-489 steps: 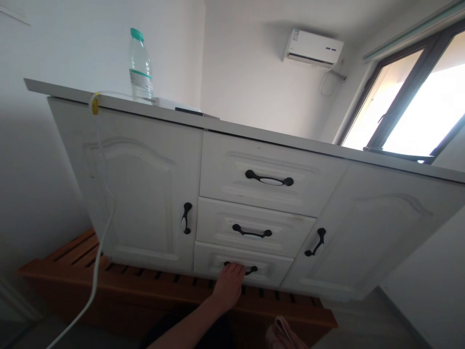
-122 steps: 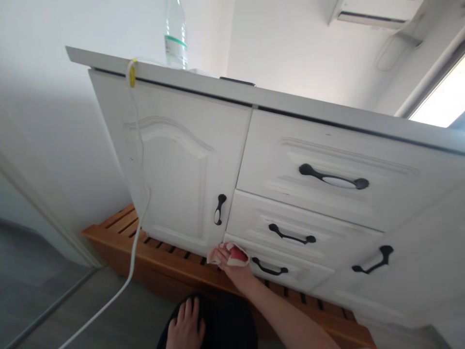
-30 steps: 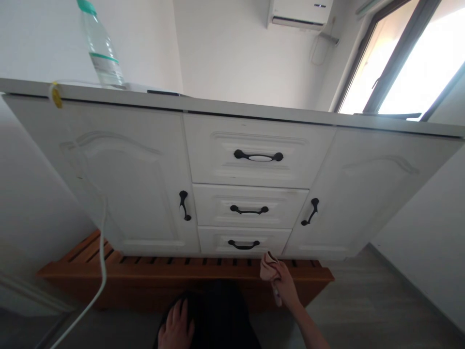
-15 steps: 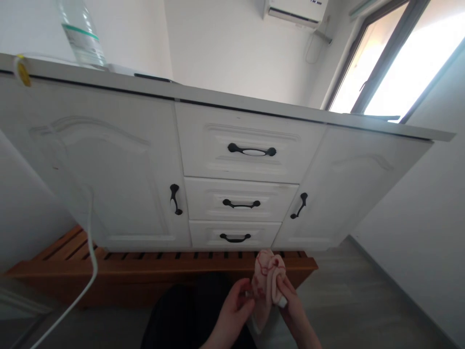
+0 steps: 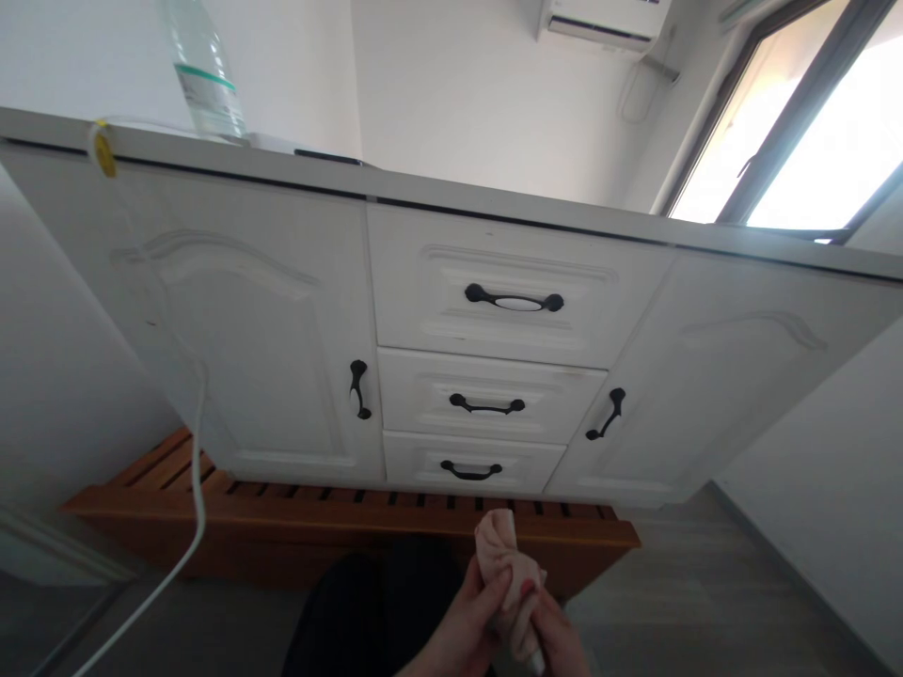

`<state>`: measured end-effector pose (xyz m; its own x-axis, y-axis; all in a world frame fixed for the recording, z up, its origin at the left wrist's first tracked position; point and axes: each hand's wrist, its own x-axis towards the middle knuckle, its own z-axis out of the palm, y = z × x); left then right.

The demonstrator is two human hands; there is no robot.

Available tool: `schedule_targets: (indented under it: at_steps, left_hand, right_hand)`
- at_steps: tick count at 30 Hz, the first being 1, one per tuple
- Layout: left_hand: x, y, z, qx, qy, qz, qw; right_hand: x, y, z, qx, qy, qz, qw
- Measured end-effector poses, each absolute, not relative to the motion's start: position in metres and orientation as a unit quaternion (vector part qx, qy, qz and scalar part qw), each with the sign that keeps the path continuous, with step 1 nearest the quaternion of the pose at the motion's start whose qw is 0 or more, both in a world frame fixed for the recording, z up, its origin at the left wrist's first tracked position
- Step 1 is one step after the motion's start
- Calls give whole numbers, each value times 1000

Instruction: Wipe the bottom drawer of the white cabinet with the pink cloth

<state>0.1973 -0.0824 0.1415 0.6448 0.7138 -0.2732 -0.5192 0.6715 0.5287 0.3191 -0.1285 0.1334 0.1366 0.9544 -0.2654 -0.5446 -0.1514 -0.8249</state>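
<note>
The cloth [image 5: 518,572] is pink with red, the cabinet [image 5: 264,353] white, the bench [image 5: 296,514] reddish-brown.

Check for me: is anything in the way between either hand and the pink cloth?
Nothing visible is: the left hand and right hand both hold the pink cloth directly. The nearby wooden bench lies beyond them, and the white cable hangs off to the left, apart from both hands.

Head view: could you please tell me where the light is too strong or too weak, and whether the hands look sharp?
In the head view, the window glares, its glass mostly white; low in the head view, the dark trousers sink into shadow; also in the head view, the left hand, right hand and cloth look slightly soft.
</note>
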Motion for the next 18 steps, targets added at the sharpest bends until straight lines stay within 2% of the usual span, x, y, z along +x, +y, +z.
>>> schedule_targets:
  at_steps: [2,5,7,13,18]
  left_hand:
    - [193,-80,146,192,257,360,876]
    - [183,-73,161,218,290,377,852]
    - [177,-67,169,257,311,385,830]
    - [179,-59,161,376,355,438,736]
    - [183,-64,140,338,306,431,779]
  right_hand:
    - [318,-128,134,-473,-261,599,591]
    - [329,-126,131,-537,-334,482,607]
    - [337,-126,126,-561,-322,448,617]
    - [315,-126,124,-457,-273,516,671]
    - [288,-124,139,-423,-308,564,639]
